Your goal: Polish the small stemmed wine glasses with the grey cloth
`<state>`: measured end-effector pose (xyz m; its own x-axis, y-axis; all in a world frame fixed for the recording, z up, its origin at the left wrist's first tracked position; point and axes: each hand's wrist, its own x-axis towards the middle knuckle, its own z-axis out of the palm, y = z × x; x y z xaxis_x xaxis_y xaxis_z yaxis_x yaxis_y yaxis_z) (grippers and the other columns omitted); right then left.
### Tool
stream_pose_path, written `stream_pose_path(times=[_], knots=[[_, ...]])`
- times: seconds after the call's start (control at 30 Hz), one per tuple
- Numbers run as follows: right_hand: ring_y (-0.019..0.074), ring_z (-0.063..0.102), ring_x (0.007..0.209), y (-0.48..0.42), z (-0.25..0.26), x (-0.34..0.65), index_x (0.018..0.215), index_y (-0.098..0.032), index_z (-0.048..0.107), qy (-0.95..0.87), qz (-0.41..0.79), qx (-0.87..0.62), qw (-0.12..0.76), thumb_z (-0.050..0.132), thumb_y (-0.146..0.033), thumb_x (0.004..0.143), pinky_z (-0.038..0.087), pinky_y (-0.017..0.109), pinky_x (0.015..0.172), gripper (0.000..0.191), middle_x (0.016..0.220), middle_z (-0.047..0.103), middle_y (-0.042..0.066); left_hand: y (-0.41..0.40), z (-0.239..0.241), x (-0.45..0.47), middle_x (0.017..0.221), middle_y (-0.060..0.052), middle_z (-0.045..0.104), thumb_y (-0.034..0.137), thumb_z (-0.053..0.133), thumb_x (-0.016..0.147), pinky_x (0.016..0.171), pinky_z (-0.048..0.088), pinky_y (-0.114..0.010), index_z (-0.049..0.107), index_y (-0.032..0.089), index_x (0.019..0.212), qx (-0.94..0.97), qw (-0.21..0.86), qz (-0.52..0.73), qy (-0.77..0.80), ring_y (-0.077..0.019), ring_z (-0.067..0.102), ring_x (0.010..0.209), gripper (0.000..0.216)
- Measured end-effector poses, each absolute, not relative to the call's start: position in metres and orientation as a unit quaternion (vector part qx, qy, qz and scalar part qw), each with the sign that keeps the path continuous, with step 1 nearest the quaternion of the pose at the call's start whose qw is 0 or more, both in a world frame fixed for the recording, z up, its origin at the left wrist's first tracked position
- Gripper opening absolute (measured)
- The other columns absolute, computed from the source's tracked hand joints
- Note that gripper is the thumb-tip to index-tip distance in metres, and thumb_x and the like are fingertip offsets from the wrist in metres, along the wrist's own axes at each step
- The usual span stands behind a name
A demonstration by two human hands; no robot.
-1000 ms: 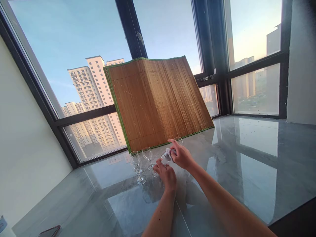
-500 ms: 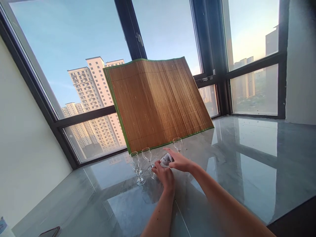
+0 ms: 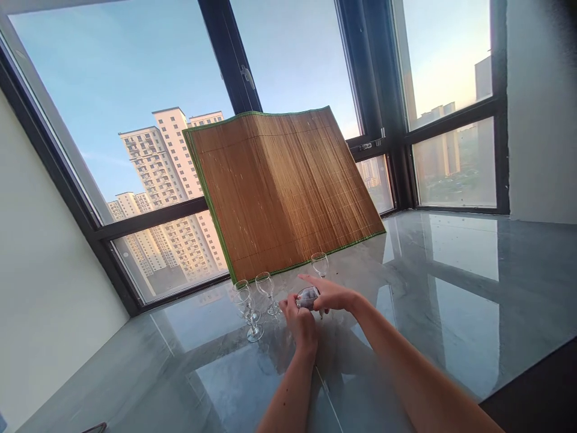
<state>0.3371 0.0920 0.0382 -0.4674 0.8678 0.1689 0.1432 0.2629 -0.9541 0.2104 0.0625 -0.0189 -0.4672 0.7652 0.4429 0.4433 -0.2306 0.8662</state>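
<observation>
My left hand [image 3: 299, 322] is closed around the lower part of a clear stemmed glass [image 3: 308, 297], tipped on its side above the countertop. A greyish cloth shows through the bowl. At the mouth of the glass is my right hand [image 3: 334, 296], its fingers closed on the cloth, with one finger stretched out over the bowl. The fingertips inside are hidden. Left of my hands stand several stemmed glasses: a front one [image 3: 255, 331], one overlapping it [image 3: 241, 291] and another nearer my left hand [image 3: 265, 285]. One more glass [image 3: 320, 266] is behind my right hand.
A brown slatted mat [image 3: 288, 192] with green edging leans against the dark window frame behind the glasses. The shiny grey countertop [image 3: 216, 385] reflects the windows. At the bottom left, the corner of a dark-edged flat object [image 3: 95, 428] shows. A white wall [image 3: 40, 258] borders the left.
The held glass has turned so its bowl now lies more sideways, mouth toward my right hand. Both hands stay close together. The view has shifted slightly.
</observation>
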Motion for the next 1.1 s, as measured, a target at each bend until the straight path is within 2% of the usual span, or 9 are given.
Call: stream_pose_path(times=[0.17,0.33,0.47,0.57,0.73,0.9,1.0,1.1], knots=[[0.0129,0.058,0.060,0.089,0.042,0.341,0.143,-0.023,0.043,-0.677,0.552,-0.327,0.360,0.062,-0.008,0.053,0.043,0.021,0.047,0.093,0.085,0.067,0.000,0.065,-0.018,0.210,0.090,-0.005,0.055,0.006,0.041,0.070,0.081,0.046,-0.032,0.062,0.020,0.081,0.491,0.150,0.614,0.599,-0.0216,0.056,0.089,0.027],[0.0139,0.060,0.066,0.082,0.055,0.347,0.147,-0.026,0.037,-0.638,0.592,-0.257,0.421,0.071,-0.012,0.057,0.047,0.023,0.055,0.097,0.079,0.067,-0.003,0.056,-0.008,0.215,0.102,-0.008,0.055,0.011,0.040,0.077,0.087,0.045,-0.033,0.060,0.019,0.099,0.515,0.115,0.638,0.561,-0.0221,0.055,0.100,0.031],[0.0154,0.063,0.073,0.080,0.058,0.347,0.147,-0.024,0.038,-0.614,0.588,-0.237,0.470,0.077,-0.016,0.060,0.047,0.025,0.063,0.096,0.082,0.069,-0.002,0.051,-0.002,0.217,0.105,-0.008,0.054,0.010,0.045,0.076,0.089,0.045,-0.033,0.058,0.020,0.102,0.531,0.094,0.636,0.551,-0.0216,0.055,0.103,0.031],[0.0169,0.064,0.074,0.080,0.056,0.345,0.147,-0.023,0.038,-0.598,0.596,-0.232,0.482,0.080,-0.019,0.060,0.047,0.025,0.061,0.097,0.082,0.070,-0.001,0.052,-0.002,0.217,0.104,-0.007,0.054,0.010,0.045,0.076,0.089,0.045,-0.032,0.058,0.020,0.103,0.528,0.093,0.636,0.555,-0.0217,0.055,0.103,0.031],[0.0188,0.066,0.078,0.081,0.056,0.343,0.146,-0.026,0.040,-0.541,0.606,-0.224,0.539,0.079,-0.035,0.066,0.044,0.023,0.055,0.089,0.099,0.070,0.005,0.056,-0.008,0.217,0.101,-0.007,0.055,0.010,0.044,0.079,0.087,0.045,-0.033,0.056,0.019,0.105,0.521,0.106,0.638,0.557,-0.0205,0.055,0.096,0.030],[0.0150,0.061,0.070,0.081,0.062,0.340,0.140,-0.030,0.045,-0.464,0.558,-0.245,0.643,0.079,-0.038,0.065,0.042,0.022,0.052,0.082,0.091,0.064,0.000,0.059,-0.012,0.223,0.107,-0.008,0.058,0.021,0.043,0.087,0.081,0.046,-0.031,0.052,0.018,0.114,0.526,0.113,0.656,0.530,-0.0163,0.057,0.082,0.028],[0.0143,0.059,0.068,0.079,0.064,0.335,0.144,-0.032,0.036,-0.422,0.469,-0.295,0.717,0.075,-0.036,0.068,0.044,0.024,0.053,0.086,0.090,0.061,-0.002,0.060,-0.012,0.225,0.109,-0.009,0.062,0.031,0.042,0.092,0.071,0.048,-0.030,0.050,0.018,0.115,0.517,0.172,0.668,0.507,-0.0142,0.059,0.071,0.027],[0.0150,0.059,0.078,0.075,0.056,0.330,0.148,-0.033,0.023,-0.444,0.341,-0.312,0.768,0.069,-0.027,0.070,0.049,0.027,0.064,0.091,0.102,0.062,0.001,0.060,-0.011,0.225,0.107,-0.010,0.064,0.038,0.039,0.095,0.061,0.049,-0.029,0.048,0.018,0.116,0.503,0.234,0.674,0.487,-0.0117,0.059,0.057,0.030]])
